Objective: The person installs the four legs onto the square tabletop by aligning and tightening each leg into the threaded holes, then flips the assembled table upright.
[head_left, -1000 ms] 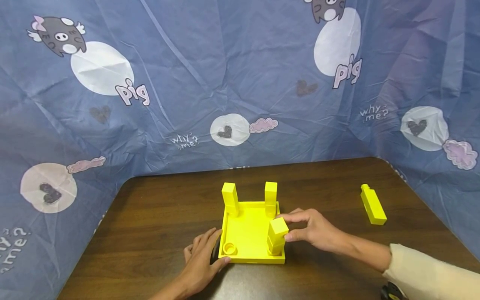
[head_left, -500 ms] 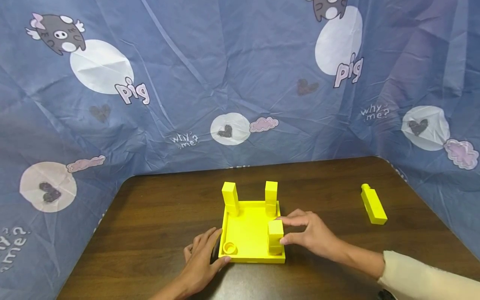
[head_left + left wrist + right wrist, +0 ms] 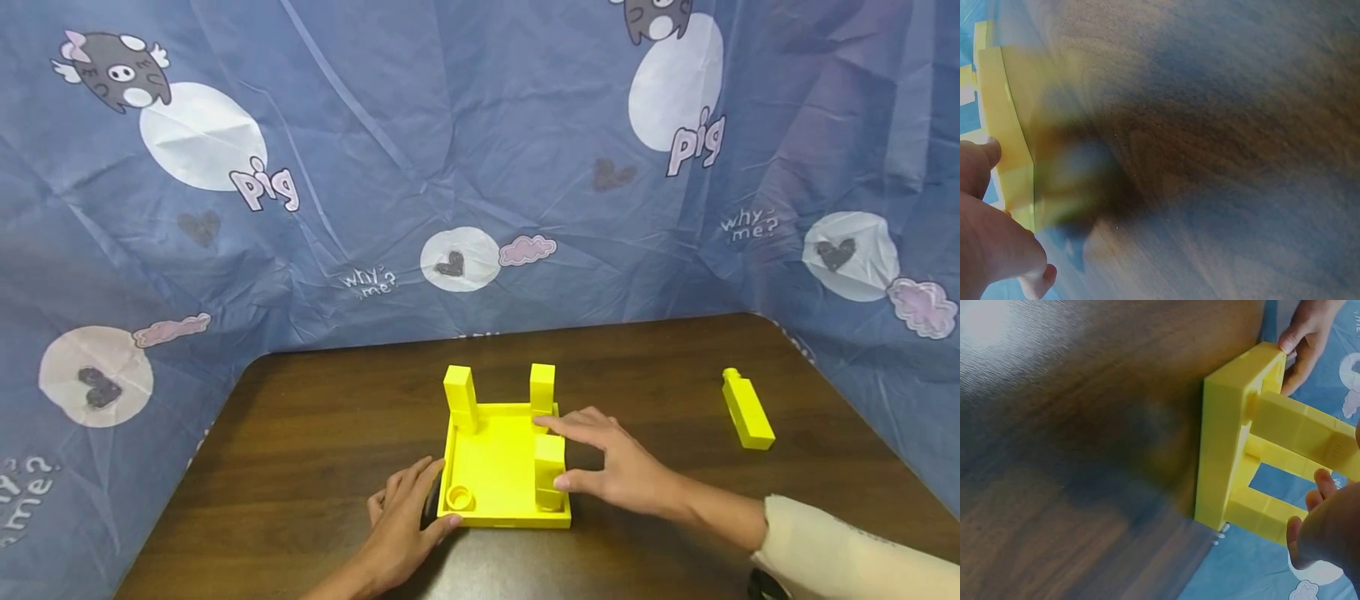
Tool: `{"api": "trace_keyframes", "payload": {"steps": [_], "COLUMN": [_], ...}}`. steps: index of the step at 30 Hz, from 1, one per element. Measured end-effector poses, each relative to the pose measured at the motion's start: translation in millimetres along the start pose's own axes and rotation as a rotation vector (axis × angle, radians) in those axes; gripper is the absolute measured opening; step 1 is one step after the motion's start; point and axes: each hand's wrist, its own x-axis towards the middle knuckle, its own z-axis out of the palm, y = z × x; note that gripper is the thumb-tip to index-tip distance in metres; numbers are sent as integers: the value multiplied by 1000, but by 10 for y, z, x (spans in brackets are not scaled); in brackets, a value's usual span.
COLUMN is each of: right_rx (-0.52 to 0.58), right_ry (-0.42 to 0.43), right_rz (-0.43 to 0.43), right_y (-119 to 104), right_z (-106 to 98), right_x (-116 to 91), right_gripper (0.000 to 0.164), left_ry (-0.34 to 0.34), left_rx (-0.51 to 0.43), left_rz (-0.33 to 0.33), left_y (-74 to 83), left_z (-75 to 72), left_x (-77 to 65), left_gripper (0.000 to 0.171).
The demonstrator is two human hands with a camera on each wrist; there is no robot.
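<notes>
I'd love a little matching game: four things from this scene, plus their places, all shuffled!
1. Left hand
2. Right hand
3. Loose post
4. Round socket

A. Inside the tray, near left corner
B. Lying on the table
C. Touching the tray's outer edge
D. Beside the near right post

Pairs: 1-C, 2-D, 3-B, 4-A

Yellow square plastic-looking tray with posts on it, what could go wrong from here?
The right hand, its thumb at the near-right yellow blocky post, might tip it. Its index finger overlaps the far-right post in the head view and could bump it. The left hand, at the near-left corner of the tray, could shift it by pushing.
</notes>
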Motion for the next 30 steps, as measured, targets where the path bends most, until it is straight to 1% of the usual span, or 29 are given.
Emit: {"api": "trace_keyframes", "payload": {"steps": [4,9,14,18,22,25,30], "right_rx": [5,43,-2,-10,-8,-5,39], "right_ry": [1,47,121,136,108,54,-55], "right_rz": [-44,11,43,57,74,83,27], "right_y": [-6,-14,-13,-22,-19,-14,-16], "right_z": [-3,34,86,129,142,114,-6], "right_x": [33,53,95,95,80,71,85], "right_gripper": [50,47,47,49,49,50,61], "left_ry": [3,15,26,22,15,5,0], "left_rx": [-11,-7,2,-2,-6,-7,-12], "left_rz": [1,8,17,19,17,13,12], "left_y": [-3,3,7,0,-3,-6,-7], "left_z": [5,5,8,12,9,5,5], "left_x": [-3,-2,-2,3,12,12,9], "left_gripper": [70,69,69,70,70,70,70]}}
